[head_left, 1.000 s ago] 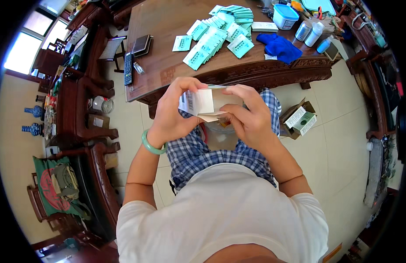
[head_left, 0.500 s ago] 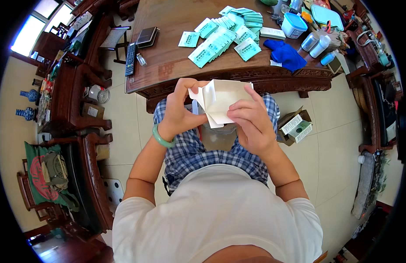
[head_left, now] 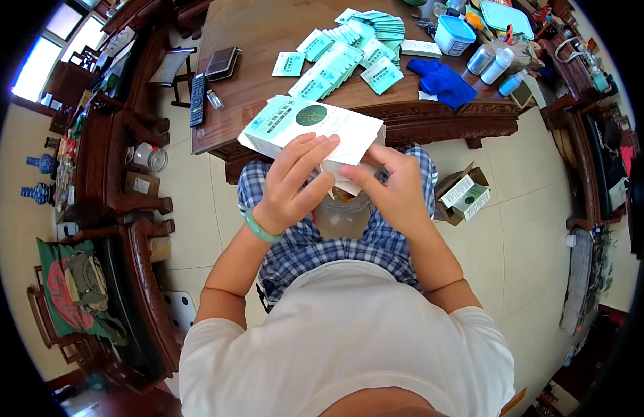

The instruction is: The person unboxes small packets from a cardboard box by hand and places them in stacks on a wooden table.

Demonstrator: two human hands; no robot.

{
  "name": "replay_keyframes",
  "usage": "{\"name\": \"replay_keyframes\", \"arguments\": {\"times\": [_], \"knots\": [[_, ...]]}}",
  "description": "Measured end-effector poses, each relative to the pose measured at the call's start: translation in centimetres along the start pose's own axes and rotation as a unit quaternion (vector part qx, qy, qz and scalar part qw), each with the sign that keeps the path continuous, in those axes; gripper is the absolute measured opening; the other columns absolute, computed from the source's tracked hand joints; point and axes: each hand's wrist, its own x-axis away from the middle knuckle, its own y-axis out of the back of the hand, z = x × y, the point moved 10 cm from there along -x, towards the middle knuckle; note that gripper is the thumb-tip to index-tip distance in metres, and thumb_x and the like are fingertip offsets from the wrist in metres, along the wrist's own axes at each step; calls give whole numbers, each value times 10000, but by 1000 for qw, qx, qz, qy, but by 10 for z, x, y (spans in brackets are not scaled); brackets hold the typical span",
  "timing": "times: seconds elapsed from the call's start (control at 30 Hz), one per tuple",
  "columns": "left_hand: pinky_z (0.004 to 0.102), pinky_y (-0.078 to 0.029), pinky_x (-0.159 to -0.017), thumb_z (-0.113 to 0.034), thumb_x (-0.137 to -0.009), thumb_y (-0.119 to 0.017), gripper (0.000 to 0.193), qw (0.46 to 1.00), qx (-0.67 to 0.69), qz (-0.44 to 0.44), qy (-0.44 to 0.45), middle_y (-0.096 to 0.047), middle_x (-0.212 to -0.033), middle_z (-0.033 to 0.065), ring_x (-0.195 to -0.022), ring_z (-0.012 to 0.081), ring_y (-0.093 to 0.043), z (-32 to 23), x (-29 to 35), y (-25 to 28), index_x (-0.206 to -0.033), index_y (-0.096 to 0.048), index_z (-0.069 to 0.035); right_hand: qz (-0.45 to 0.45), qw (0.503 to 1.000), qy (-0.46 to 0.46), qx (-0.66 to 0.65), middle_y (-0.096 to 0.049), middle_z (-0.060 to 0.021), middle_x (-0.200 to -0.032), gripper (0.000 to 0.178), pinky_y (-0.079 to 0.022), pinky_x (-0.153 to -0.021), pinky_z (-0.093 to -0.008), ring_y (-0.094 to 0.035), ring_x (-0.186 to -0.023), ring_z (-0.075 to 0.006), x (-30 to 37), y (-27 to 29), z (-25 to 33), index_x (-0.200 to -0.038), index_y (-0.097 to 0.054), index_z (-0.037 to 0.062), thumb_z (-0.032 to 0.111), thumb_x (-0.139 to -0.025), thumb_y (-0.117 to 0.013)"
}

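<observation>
Above my lap I hold a white and pale green carton (head_left: 350,125) with a dark green round emblem, its printed long side facing up. My left hand (head_left: 295,182), with a jade bangle on its wrist, lies over the near edge, fingers on the printed side. My right hand (head_left: 393,182) grips the near right end, thumb and fingers at the white flaps. The carton's inside is turned out of sight. Beyond it, many flat green sachets (head_left: 336,66) lie piled and fanned on the dark wooden table (head_left: 259,73).
A blue cloth (head_left: 443,82), a blue-lidded tub (head_left: 454,35) and several bottles (head_left: 498,64) stand at the table's right. A remote (head_left: 197,99) and a dark notebook (head_left: 221,62) lie left. On the floor, an open cardboard box (head_left: 452,189) holds similar cartons. A clear bin (head_left: 343,219) stands between my knees.
The carton has turned from showing its white open inside to showing its printed side, its far end now toward the left. My left fingers have shifted onto that side.
</observation>
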Motion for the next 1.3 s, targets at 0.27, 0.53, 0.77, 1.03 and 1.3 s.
{"name": "replay_keyframes", "arguments": {"times": [0.27,0.53,0.77,1.03,1.3], "knots": [[409,-479,-868,-264,-767,-761,297,981,115,102,121,-604,-1295,174,-1012,321,-559,17,-15,-11,-856,-559,-65,21,996,-86,-16,-631,-178,-707,233,-487,-610,-340,-625,-625,-303,6,-6,-24,-1080,-645,-5,95,-870,-664],[376,-434,-951,-235,-828,-738,266,908,292,100,282,-608,-1293,136,-1098,284,-566,51,-11,-26,-999,-639,-57,34,997,45,49,-673,-233,-949,252,-529,-857,-404,-597,-1147,-426,4,-3,-6,-1094,-637,-16,-34,-843,-621],[341,-452,-889,-241,-764,-795,487,928,199,195,247,-596,-1045,81,-960,225,-569,63,-7,-31,-1153,-596,-26,42,998,-26,-33,-689,-220,-931,364,-537,-781,-328,-711,-911,-323,11,-22,-38,-1187,-627,-13,-95,-840,-551],[297,-467,-732,-83,-684,-801,261,849,273,210,401,-616,-839,72,-818,197,-589,79,68,-47,-864,-621,-24,60,971,-165,-163,-734,-135,-1002,342,-520,-734,-270,-674,-816,-144,42,-64,-123,-1153,-675,-14,-92,-860,-518],[306,-477,-712,7,-639,-783,180,906,264,107,313,-599,-818,47,-809,218,-586,34,76,-27,-764,-669,-55,239,894,-219,-308,-699,-44,-973,253,-493,-777,-263,-611,-845,-92,50,-75,-121,-1133,-679,-33,117,-968,-562]]}}
